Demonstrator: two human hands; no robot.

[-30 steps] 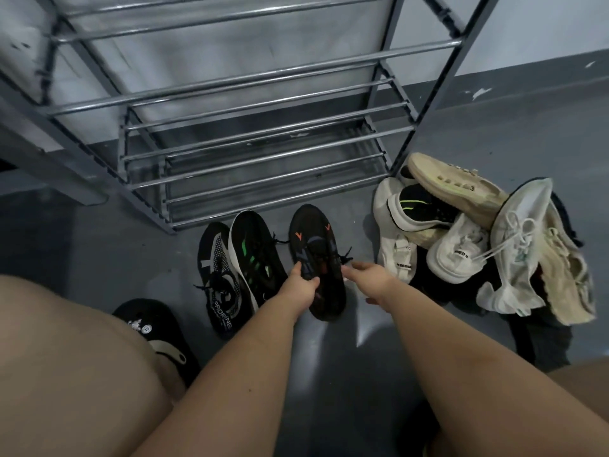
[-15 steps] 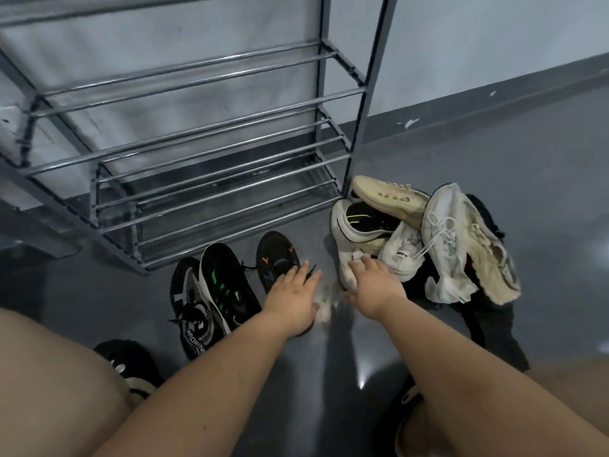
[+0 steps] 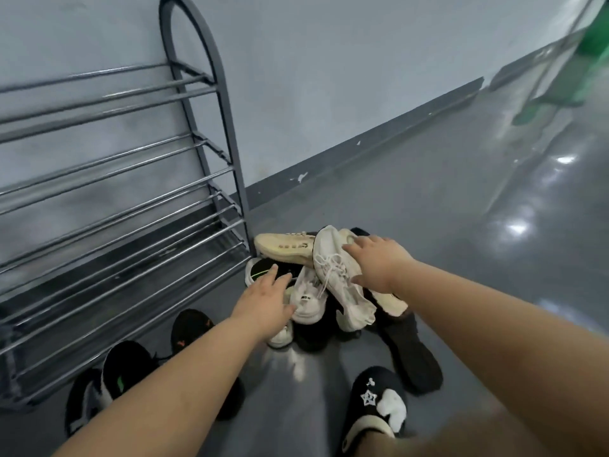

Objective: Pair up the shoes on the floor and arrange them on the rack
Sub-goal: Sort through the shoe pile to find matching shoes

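Note:
A pile of shoes lies on the grey floor just right of the metal shoe rack (image 3: 211,179). My right hand (image 3: 379,262) rests with spread fingers on a white laced sneaker (image 3: 333,275) on top of the pile. My left hand (image 3: 263,301) hovers open over a small white sneaker (image 3: 308,300) and a black-lined shoe with a green stripe (image 3: 263,270). A cream shoe (image 3: 283,247) lies at the back of the pile. Three black sneakers sit in front of the rack: one with orange marks (image 3: 191,328), one with green marks (image 3: 123,367), one partly hidden by my arm (image 3: 82,400).
A dark brown shoe (image 3: 412,354) lies at the pile's near right side. My foot in a black slipper with a star (image 3: 375,404) stands at the bottom. The wall and dark baseboard (image 3: 379,143) run behind. Something green (image 3: 593,44) is at the far right.
Both hands left the black orange-marked sneaker, which now lies on the floor, and reached right onto the pile. The view swung right and up.

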